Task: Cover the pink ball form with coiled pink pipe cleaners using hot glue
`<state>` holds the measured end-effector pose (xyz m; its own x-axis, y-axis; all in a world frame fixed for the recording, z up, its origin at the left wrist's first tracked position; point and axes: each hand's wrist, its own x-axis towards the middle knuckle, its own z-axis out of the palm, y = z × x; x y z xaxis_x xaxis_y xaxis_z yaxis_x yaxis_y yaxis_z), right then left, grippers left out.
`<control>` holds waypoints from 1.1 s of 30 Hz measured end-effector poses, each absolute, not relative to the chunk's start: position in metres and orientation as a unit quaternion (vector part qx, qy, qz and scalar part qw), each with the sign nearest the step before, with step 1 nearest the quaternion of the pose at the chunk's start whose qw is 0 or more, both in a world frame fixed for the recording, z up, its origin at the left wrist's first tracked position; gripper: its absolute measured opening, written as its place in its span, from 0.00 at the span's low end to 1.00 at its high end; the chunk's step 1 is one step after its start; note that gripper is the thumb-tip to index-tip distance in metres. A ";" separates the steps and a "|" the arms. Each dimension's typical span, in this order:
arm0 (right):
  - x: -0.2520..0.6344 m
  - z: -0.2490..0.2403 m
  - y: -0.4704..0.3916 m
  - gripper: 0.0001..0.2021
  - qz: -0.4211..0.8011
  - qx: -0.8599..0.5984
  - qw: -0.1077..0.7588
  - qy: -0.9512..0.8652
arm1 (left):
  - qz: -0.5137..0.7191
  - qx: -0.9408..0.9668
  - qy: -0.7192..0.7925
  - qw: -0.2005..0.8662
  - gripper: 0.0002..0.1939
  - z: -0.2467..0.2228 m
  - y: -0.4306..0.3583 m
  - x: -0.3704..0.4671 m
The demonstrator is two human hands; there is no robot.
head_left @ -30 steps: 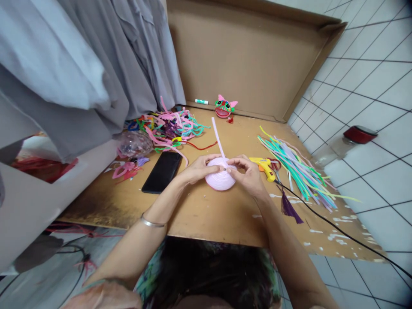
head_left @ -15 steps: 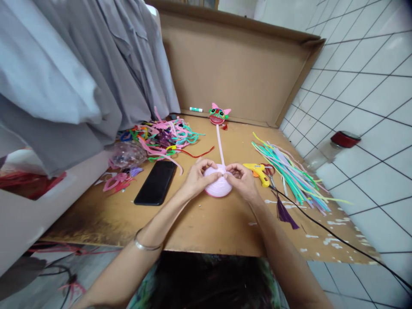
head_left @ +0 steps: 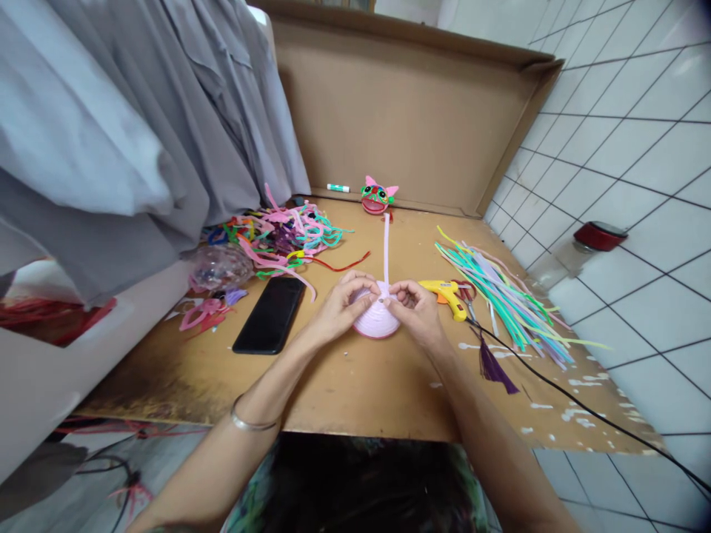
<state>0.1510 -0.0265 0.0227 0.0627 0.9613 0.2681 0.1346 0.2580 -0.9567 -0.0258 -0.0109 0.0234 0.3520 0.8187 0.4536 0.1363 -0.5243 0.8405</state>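
Note:
A pale lilac dome (head_left: 377,323), ringed with coiled pipe cleaner and edged in darker pink, rests on the table between my hands. From its upper part a loose length of lilac pipe cleaner (head_left: 386,248) stretches away from me. My left hand (head_left: 355,300) lies over the dome's left side, thumb and fingertips pressed together near its centre. Closed in a pinch, my right hand (head_left: 409,302) meets it from the right, where the pipe cleaner joins the dome. The fingertips almost touch and partly hide what they grip.
Right of my hands lie a yellow glue gun (head_left: 447,295), scissors (head_left: 467,292), a purple tassel (head_left: 495,368) and a bundle of pipe cleaners (head_left: 503,296). On the left are a black phone (head_left: 268,315) and tangled pipe cleaners (head_left: 289,233). A colourful animal head (head_left: 375,196) sits behind.
The loose end of the pipe cleaner has swung to the right and now stands straighter. My hands have shifted only slightly, still pinching at the dome.

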 end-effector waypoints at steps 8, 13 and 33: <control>0.151 0.023 -0.027 0.11 0.368 -0.496 0.545 -0.567 | 0.450 0.764 0.311 0.342 0.09 0.024 -0.011 -0.027; 0.150 0.024 -0.028 0.10 0.365 -0.504 0.539 -0.568 | 0.451 0.751 0.332 0.350 0.07 0.025 -0.014 -0.026; 0.151 0.026 -0.029 0.10 0.355 -0.512 0.553 -0.553 | 0.536 0.568 0.404 0.477 0.14 0.006 -0.020 0.008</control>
